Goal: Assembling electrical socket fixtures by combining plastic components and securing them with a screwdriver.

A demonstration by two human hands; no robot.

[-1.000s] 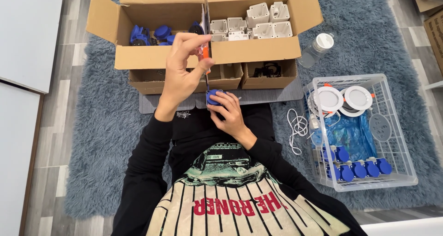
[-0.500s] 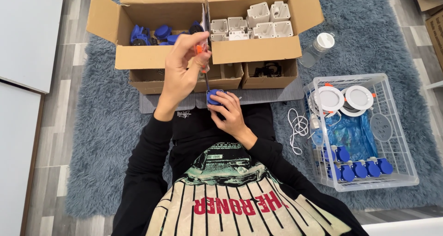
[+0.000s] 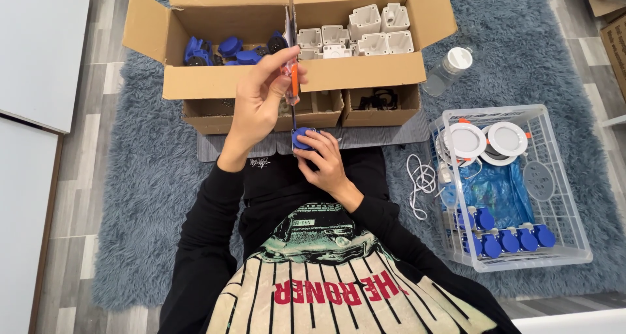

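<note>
the blue socket [image 3: 302,138] sits in the right hand [image 3: 324,166], held low over the lap, just in front of the carton [image 3: 215,83]. the screwdriver [image 3: 294,89], orange-handled, stands upright with its tip down on the socket; the left hand [image 3: 259,102] wraps the handle. to drive the screw well, i judge the shaft should stay straight above the screw, the socket braced firmly so it cannot turn, and pressure kept steady so the tip does not slip out. left grip: fingers curled tight round the handle, thumb side toward the box. right grip: fingers clasped round the socket's body, its top face left free for the tip. behind, the carton holds blue parts [image 3: 225,49] on one side and white boxes [image 3: 365,32] on the other. to the right lie a bottle [image 3: 447,69], a white cable [image 3: 420,181] and a clear crate [image 3: 561,197] with more blue sockets and round white lamps [image 3: 489,139], all on the grey rug [image 3: 143,190]
</note>
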